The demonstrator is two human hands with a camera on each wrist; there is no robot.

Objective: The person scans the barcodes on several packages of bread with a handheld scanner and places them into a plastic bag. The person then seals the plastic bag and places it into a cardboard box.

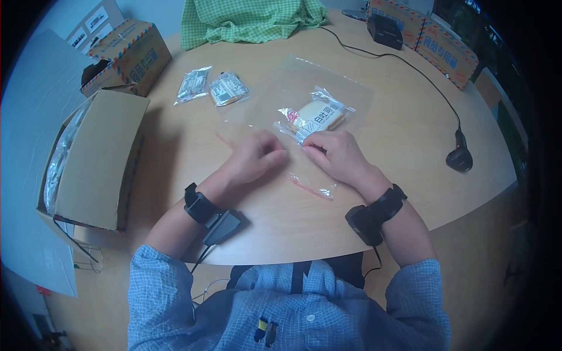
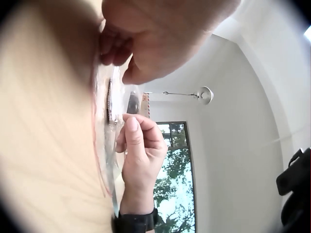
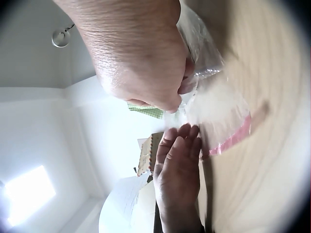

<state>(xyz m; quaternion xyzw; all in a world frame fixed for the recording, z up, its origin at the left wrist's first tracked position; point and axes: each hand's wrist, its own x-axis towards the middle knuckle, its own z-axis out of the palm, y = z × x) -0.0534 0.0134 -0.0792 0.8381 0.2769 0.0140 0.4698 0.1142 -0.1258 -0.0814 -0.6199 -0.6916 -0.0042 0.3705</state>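
Observation:
A large clear bag (image 1: 357, 90) lies on the table, its red edge strip (image 1: 310, 188) towards the person. A bread packet with printed film (image 1: 319, 117) lies within the bag's outline; whether it is inside, I cannot tell. My right hand (image 1: 342, 158) pinches film at the packet's near end, thumb against bent fingers, as the left wrist view shows of the right hand (image 2: 142, 155). My left hand (image 1: 254, 158) is beside it over the bag's near part, fingers loosely bent and thumb apart. In the right wrist view the left hand's (image 3: 179, 174) fingertips are close to the clear plastic (image 3: 218, 116).
Two small packets (image 1: 193, 85) (image 1: 228, 89) lie behind the left hand. An open carton (image 1: 96, 161) with wrapped items stands at left, another carton (image 1: 140, 55) behind it. Green checked cloth (image 1: 252, 20) is at the back. A black cable (image 1: 410, 61) runs to a black device (image 1: 459, 158) at right.

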